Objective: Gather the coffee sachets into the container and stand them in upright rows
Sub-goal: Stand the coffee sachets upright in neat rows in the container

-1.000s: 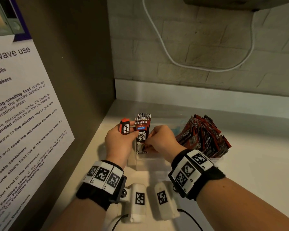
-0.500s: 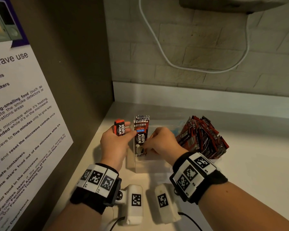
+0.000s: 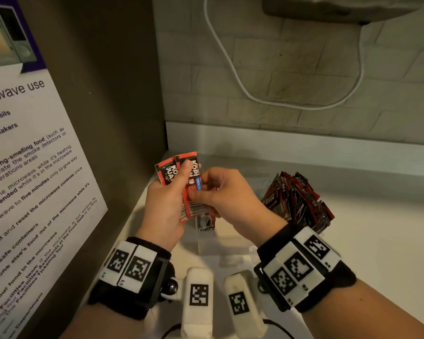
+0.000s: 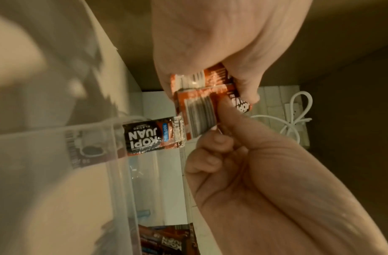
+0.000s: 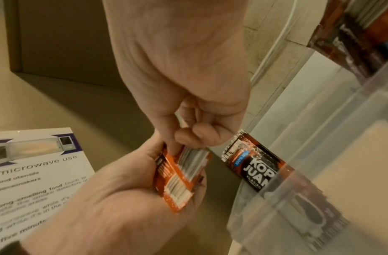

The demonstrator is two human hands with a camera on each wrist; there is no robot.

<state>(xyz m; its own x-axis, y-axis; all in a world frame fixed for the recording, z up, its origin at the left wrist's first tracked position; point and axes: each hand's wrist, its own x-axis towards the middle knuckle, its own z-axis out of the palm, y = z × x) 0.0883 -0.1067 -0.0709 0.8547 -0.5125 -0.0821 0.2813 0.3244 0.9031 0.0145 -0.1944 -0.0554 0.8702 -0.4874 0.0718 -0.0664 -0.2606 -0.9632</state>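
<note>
My left hand (image 3: pixel 181 177) grips a small fanned bunch of red and black coffee sachets (image 3: pixel 190 192) above the left end of the clear plastic container (image 3: pixel 220 245). My right hand (image 3: pixel 201 190) pinches the same bunch from the right with thumb and fingers. In the left wrist view the held sachets (image 4: pixel 201 107) sit between the left hand (image 4: pixel 210 51) and the right hand (image 4: pixel 243 163). One sachet (image 3: pixel 206 222) stands upright inside the container against its left wall, also visible as the standing sachet (image 5: pixel 254 169). A loose heap of sachets (image 3: pixel 296 199) fills the container's right end.
A dark cabinet side with a microwave notice (image 3: pixel 34 179) stands close on the left. The tiled wall (image 3: pixel 304 69) with a white cable (image 3: pixel 230 69) is behind. The white counter (image 3: pixel 377 241) stretches to the right of the container.
Both hands have risen from the container. The right hand left the upright stack it was touching and now pinches sachets together with the left hand, which holds more than before.
</note>
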